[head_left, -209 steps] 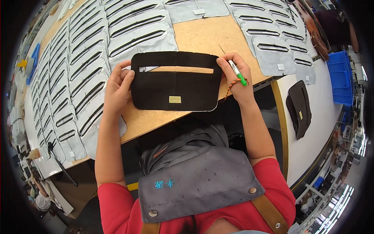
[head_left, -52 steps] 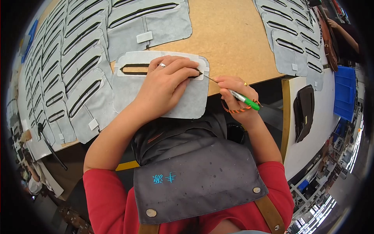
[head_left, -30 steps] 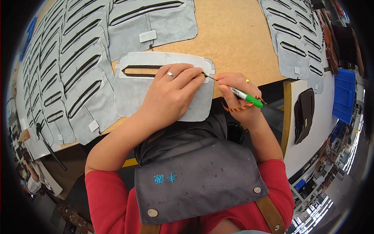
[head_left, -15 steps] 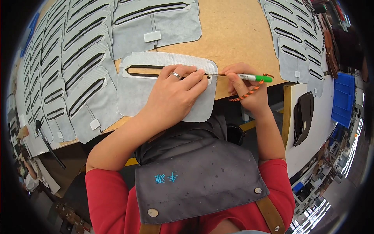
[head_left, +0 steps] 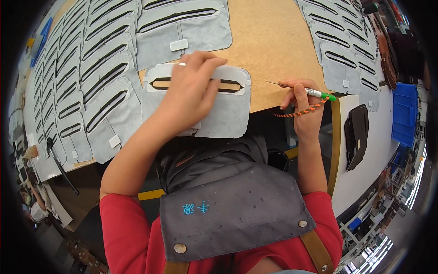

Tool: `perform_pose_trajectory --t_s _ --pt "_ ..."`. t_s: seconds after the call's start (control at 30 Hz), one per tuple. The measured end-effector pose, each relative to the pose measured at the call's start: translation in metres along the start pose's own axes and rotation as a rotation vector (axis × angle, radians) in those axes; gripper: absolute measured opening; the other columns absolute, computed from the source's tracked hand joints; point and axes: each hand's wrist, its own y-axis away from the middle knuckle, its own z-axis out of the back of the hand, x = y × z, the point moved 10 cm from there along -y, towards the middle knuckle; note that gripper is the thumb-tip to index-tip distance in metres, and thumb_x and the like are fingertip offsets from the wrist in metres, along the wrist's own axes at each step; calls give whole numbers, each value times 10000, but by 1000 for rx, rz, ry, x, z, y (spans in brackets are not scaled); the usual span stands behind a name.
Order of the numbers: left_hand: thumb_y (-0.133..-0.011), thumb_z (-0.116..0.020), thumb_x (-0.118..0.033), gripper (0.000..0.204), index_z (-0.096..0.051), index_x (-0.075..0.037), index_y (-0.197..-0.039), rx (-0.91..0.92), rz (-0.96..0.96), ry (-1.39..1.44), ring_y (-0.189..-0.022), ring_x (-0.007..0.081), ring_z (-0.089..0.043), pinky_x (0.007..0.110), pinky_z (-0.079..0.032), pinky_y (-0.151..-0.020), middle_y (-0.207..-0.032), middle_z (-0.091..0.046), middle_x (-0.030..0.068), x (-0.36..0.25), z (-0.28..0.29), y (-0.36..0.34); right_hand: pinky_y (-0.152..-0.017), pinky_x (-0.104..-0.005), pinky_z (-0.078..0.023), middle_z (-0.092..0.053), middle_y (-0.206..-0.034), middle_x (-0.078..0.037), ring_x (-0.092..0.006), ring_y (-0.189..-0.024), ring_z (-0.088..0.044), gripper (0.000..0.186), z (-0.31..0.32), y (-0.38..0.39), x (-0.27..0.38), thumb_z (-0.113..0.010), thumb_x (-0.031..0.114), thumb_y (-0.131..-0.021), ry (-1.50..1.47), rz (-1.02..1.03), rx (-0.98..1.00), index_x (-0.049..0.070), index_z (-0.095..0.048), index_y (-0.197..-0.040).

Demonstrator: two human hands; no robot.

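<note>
A grey leather-like panel (head_left: 223, 116) lies at the table's front edge, its long dark-edged slot showing the tabletop through it. My left hand (head_left: 189, 91), slightly blurred and with a ring on one finger, is over the slot and the pale strip around it. Its fingers are apart and hold nothing that I can see; contact with the panel is unclear. To the right of the panel, my right hand (head_left: 303, 105) is closed around a needle-tipped pen-like tool (head_left: 315, 93) with a white barrel and green end. An orange-and-black cord (head_left: 305, 112) hangs from that end. The thin tip points left, apart from the panel.
Overlapping rows of similar slotted panels (head_left: 107, 102) cover the left of the table (head_left: 260, 55). A larger panel (head_left: 200, 36) lies just beyond the work, and more panels (head_left: 337, 68) lie far right. Dark pieces (head_left: 357, 137) and a blue bin (head_left: 404, 114) are at right.
My left hand has lifted and shifted left, uncovering the slot's right end. My right hand has drawn the tool away to the right. The panel sits slightly nearer me.
</note>
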Motion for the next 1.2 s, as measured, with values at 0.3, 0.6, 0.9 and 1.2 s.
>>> perform_pose_trajectory --t_s 0.3,0.6,0.9,1.2 --pt "-823 -610 -148 193 -548 -68 -986 389 250 -378 -772 183 -506 332 -370 -765 -782 -537 24 41 5 -12 -586 -236 -458 -616 -811 -93 -98 -610 -545 232 29 12 7 -545 169 -938 -41 41 -122 -47 -600 -1003" --pt "-936 -530 -189 201 -538 10 -964 -212 626 694 -570 64 -480 205 -373 -549 -741 -573 34 63 31 29 -736 -253 -486 -633 -975 -129 -129 -770 -601 244 20 16 30 -555 91 -915 134 139 -122 -57 -584 -1107" --pt "-875 -580 -136 141 -596 -31 -968 340 454 131 -655 164 -587 286 -434 -581 -752 -607 80 11 6 44 -720 -240 -484 -641 -932 -83 -138 -813 -613 139 -34 -8 8 -563 89 -912 142 41 135 -17 -627 -975" --pt "-823 -588 -80 149 -579 -77 -972 212 -224 -193 -1086 228 -518 377 -341 -925 -1120 -585 31 -20 -27 2 -675 -225 -483 -617 -813 -46 -94 -713 -590 232 -53 -30 -18 -517 212 -957 29 -130 226 -6 -569 -897"
